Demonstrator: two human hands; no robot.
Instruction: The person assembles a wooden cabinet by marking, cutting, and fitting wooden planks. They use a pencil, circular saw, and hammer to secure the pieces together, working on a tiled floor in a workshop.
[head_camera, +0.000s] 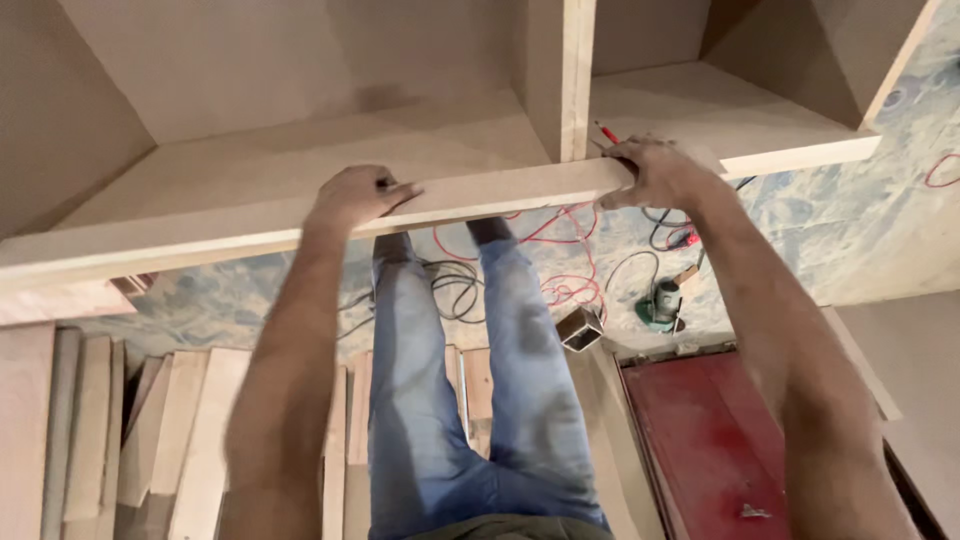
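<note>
Across the front edge of a pale wooden cabinet shelf (330, 150), a long, narrow wooden strip (500, 195) is held by 2 bare hands, seen from above by a camera worn on the head. Left hand (355, 195) is laid over the strip near its middle, with the fingers (395, 192) curled over its top edge and the palm pressed against its face. Right hand (655, 170) is closed around the strip's right end, just below an upright divider panel (562, 75) that splits the cabinet into 2 compartments. A red pencil (606, 132) is seen poking out just beside the right hand; whether it is gripped cannot be told. The strip is run slightly downhill to the left, lying flush along the shelf's front.

Below the strip, legs in blue jeans (450, 400) are seen standing on a floor covered in blue-patterned sheeting (830, 220). Red and black cables (560, 260) are tangled on that floor, near a green power tool (660, 305). Stacked wooden offcuts (150, 430) are seen at lower left, and a dark red panel (710, 440) at lower right.
</note>
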